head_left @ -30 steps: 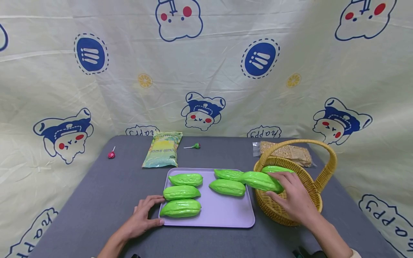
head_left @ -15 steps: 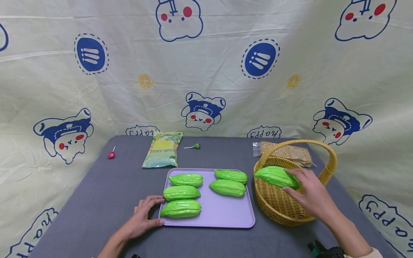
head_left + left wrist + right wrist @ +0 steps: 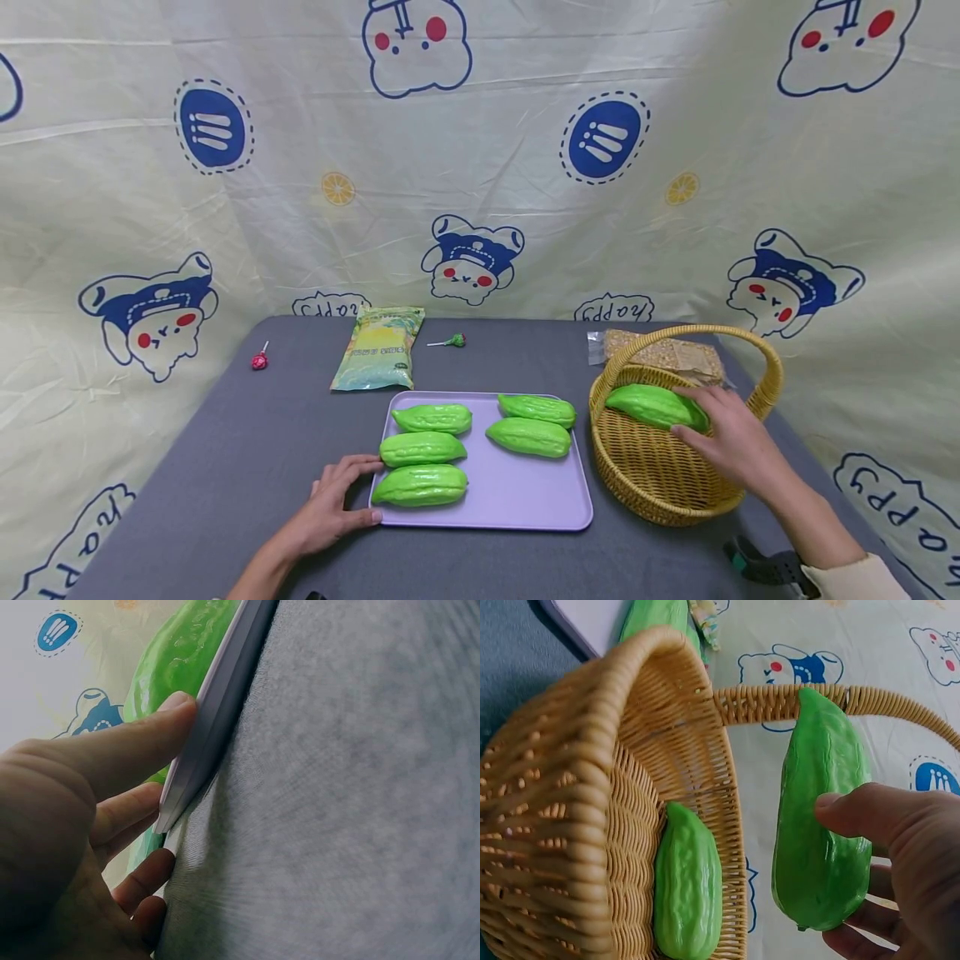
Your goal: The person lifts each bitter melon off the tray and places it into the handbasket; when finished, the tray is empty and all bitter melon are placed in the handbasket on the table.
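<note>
Gourd [image 3: 656, 407] over basket [image 3: 648, 471]
Clamped in fingers of right hand [image 3: 733, 435] (touching purple tray [image 3: 517, 492] with left hand [image 3: 330, 508], fingers apart)

TEXT backdrop [image 3: 495, 150]: "happy" in cloud-shaped outlines, several partly cut off | SIGNS backdrop: white marks like three exclamation marks on blue badges [image 3: 213, 127], dashed outline round each; badges also in both wrist views | LABEL yellow-green packet [image 3: 378, 350]: line of print, too small to read
</note>
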A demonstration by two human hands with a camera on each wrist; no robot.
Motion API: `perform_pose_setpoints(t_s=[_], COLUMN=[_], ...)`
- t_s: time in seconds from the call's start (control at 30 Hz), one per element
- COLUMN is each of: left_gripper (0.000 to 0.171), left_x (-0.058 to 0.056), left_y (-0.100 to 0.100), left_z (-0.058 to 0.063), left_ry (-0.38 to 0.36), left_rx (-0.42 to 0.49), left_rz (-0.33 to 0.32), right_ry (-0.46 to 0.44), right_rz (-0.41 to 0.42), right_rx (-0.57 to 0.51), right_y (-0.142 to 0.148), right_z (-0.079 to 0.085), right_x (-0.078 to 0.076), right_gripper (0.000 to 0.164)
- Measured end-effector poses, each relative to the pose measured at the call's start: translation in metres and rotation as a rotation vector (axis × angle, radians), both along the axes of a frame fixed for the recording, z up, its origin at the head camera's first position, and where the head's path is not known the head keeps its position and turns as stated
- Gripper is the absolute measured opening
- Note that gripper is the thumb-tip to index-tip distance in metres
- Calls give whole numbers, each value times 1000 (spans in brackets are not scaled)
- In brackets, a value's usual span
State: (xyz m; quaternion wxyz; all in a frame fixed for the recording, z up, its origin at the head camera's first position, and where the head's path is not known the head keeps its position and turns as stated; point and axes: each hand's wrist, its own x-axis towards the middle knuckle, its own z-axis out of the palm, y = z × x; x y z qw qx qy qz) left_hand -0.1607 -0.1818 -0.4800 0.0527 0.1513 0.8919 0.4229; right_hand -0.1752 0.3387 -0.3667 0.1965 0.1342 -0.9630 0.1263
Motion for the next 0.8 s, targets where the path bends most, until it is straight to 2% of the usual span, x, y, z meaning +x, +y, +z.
perform_pose_setpoints(t_s=[0.33,0.47,0.8], left_gripper=[59,58,58], left_x=[0,0,-1], left_y=[0,1,0], left_z=[0,0,0], left_ry=[17,-1,-10], left_rx=[-1,-5,0], left_rz=[-2,4,-2], right_ry=[-85,-118,-266], right_rz=[7,12,0], right_rx=[28,37,53], right_y=[6,7,16], right_z=[0,0,-8], right_x=[-16,-23,-39], right_gripper=[50,49,48])
